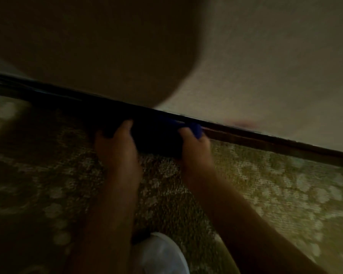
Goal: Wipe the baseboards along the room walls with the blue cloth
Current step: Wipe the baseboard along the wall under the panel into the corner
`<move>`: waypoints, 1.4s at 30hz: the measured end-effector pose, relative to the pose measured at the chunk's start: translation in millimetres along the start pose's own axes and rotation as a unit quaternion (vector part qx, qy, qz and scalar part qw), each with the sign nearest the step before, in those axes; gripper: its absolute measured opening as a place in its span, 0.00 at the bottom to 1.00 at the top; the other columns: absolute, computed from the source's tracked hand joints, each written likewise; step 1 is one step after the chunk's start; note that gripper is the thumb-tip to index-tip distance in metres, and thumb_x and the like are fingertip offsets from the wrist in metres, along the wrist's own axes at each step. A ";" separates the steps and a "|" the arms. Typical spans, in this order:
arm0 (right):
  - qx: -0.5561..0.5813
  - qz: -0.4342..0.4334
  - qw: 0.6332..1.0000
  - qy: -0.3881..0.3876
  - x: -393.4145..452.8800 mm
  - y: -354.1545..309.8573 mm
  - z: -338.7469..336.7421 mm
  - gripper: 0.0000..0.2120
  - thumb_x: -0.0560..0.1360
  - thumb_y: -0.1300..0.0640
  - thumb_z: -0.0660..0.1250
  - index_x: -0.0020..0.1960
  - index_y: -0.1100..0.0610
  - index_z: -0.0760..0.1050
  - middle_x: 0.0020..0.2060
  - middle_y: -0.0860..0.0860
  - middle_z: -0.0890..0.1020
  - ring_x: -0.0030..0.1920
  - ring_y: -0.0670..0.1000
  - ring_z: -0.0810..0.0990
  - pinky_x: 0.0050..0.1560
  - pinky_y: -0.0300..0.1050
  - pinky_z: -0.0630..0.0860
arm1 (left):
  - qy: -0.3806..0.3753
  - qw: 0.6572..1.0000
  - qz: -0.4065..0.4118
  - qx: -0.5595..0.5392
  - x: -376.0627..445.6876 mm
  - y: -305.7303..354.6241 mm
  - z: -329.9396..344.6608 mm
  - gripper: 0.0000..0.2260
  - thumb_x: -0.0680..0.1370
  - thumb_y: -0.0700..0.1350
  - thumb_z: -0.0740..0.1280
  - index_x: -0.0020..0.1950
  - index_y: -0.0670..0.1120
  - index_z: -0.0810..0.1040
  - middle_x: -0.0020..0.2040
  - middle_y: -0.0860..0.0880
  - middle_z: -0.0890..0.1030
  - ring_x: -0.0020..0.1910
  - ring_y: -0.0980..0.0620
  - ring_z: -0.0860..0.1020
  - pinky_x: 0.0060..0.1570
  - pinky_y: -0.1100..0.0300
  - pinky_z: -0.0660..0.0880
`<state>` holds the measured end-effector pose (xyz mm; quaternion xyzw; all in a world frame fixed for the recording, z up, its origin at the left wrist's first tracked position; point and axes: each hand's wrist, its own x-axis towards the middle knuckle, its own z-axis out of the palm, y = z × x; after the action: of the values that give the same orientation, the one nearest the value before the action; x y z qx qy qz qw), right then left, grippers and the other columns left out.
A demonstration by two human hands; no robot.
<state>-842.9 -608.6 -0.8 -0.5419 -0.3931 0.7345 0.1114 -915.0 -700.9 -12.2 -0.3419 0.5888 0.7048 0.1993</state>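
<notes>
- Head view: left hand (115,141) & right hand (194,143) each grasp an end of the blue cloth (156,137), mid-frame, stretched btwn them.
- Cloth pressed vs dark baseboard (265,139) where wall (265,66) meets carpet (265,184), prob. to cover more length per pass.

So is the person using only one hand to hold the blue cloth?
No, both hands, left and right, grip the dark blue cloth against the dark wooden baseboard.

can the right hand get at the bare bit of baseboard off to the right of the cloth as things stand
Probably yes. The right hand already grips the blue cloth against the baseboard, and nothing visible lies on the carpet between it and that stretch. The frame is dim and blurred, so small obstacles could be missed.
</notes>
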 end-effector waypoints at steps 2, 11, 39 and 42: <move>-0.050 -0.026 0.998 -0.028 -0.8 6.2 10.1 0.06 0.78 0.58 0.66 0.55 0.52 0.75 0.53 0.57 0.83 0.55 0.57 0.83 0.61 0.60 0.78 | 0.013 1.000 -0.016 -0.013 31.6 -16.2 -18.6 0.49 0.47 0.63 0.78 0.68 0.54 0.77 0.63 0.50 0.82 0.58 0.48 0.82 0.61 0.46 0.79; 0.116 0.043 0.988 -0.091 -29.4 16.6 20.6 0.16 0.77 0.58 0.68 0.65 0.54 0.76 0.53 0.53 0.86 0.51 0.52 0.86 0.47 0.45 0.83 | -0.061 0.997 0.021 0.050 -2.5 36.3 -49.4 0.22 0.77 0.47 0.71 0.70 0.54 0.72 0.58 0.52 0.80 0.56 0.51 0.80 0.54 0.51 0.79; 0.113 0.130 0.977 -0.126 -35.3 25.3 88.8 0.15 0.76 0.63 0.68 0.63 0.62 0.75 0.54 0.61 0.84 0.52 0.59 0.84 0.46 0.50 0.82 | -0.036 0.999 -0.036 0.003 35.4 103.7 -66.4 0.15 0.79 0.47 0.68 0.65 0.46 0.78 0.57 0.48 0.83 0.50 0.49 0.82 0.38 0.56 0.78; 0.100 0.172 0.972 -0.129 -30.5 33.5 109.4 0.17 0.77 0.63 0.68 0.64 0.61 0.73 0.54 0.60 0.83 0.51 0.58 0.83 0.47 0.51 0.81 | -0.034 0.999 -0.040 0.004 47.7 107.4 -60.0 0.12 0.84 0.47 0.59 0.57 0.42 0.79 0.51 0.44 0.82 0.46 0.48 0.81 0.42 0.54 0.76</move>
<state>-919.0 -698.8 8.8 -0.4878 -0.2302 0.8419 -0.0147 -1006.3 -789.1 23.8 -0.3401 0.5700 0.7053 0.2491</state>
